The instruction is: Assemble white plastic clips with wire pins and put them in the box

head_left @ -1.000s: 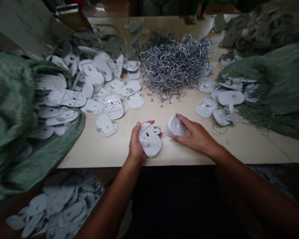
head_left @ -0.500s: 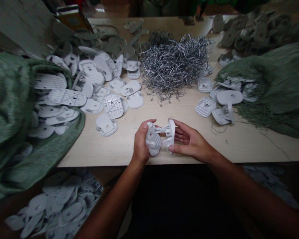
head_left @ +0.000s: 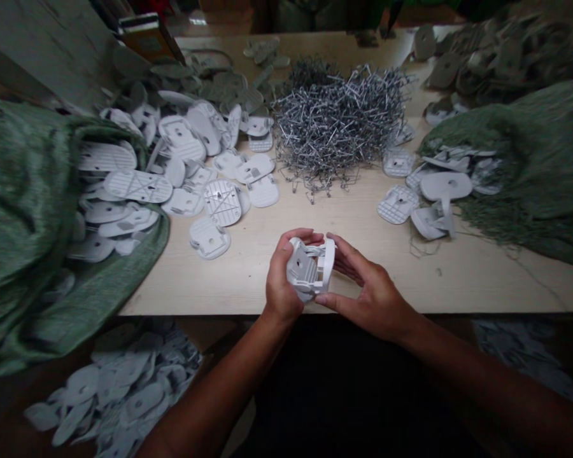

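Note:
Close to the table's front edge, my left hand (head_left: pixel 285 277) is closed round a white plastic oval plate (head_left: pixel 302 266) with a ribbed face and a small hole. My right hand (head_left: pixel 368 289) grips a second white plastic plate (head_left: pixel 329 262), held upright and seen nearly edge-on, thumb at its lower end and fingers behind. The two plates meet at their hinge-like tabs and stand at an angle to each other, touching at top and bottom. My fingertips behind the pieces are partly hidden.
Behind my hands lies a heap of metal torsion springs (head_left: pixel 339 121). Loose white plates (head_left: pixel 222 202) are piled to the left, beside a green woven sack (head_left: pixel 23 222). Another green sack (head_left: pixel 530 172) spills plates on the right. More plates (head_left: pixel 138 394) fill the space below the table.
The two plates, apart at their lower ends before, have come together. My right hand has closed in toward my left hand, and the view has shifted slightly.

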Tool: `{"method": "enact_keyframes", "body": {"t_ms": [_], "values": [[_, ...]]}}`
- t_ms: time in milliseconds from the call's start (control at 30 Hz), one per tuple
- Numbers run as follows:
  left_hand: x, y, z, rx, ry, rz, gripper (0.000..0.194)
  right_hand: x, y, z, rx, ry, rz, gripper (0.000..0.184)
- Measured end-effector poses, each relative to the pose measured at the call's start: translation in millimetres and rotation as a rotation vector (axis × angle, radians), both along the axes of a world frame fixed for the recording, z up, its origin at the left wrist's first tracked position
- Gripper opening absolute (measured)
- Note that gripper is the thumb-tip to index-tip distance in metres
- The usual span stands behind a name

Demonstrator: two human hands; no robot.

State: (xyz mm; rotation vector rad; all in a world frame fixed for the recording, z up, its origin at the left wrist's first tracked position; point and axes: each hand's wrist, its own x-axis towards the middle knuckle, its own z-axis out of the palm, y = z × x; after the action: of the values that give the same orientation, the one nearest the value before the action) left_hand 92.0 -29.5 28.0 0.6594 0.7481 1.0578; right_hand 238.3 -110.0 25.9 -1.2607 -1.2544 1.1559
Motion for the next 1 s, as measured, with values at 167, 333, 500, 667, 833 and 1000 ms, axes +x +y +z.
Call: {"method": "enact_keyframes", "body": {"t_ms": [167,333,500,667,833,1000], "values": [[2,-6,-1.3,0.038,0.020,0.025,0.034,3,-2,-3.4,0.015,-0.057,-0.006,0.105],[4,-9,-4.2,0.112,0.150,0.059,0.031,4,4,-2.8,0.006,-0.098,0.000,0.106],[4,-9,-7.7,0.095,0.127,0.045,0.030,2,9,-10.3,0.009,0.124,0.046,0.103],[-3,0,-19.2,0.094,0.193,0.068,0.027,6,23,-24.5,0.066,0.116,0.113,0.105],[-23,20,-36.5,0.085,0.356,0.048,0.041,16,48,-25.6,0.203,-0.326,0.265,0.103],[-51,47,-49.8,0.221,0.464,0.132,0.052,32,82,-32.0,0.274,-0.550,0.205,0.086]]}}
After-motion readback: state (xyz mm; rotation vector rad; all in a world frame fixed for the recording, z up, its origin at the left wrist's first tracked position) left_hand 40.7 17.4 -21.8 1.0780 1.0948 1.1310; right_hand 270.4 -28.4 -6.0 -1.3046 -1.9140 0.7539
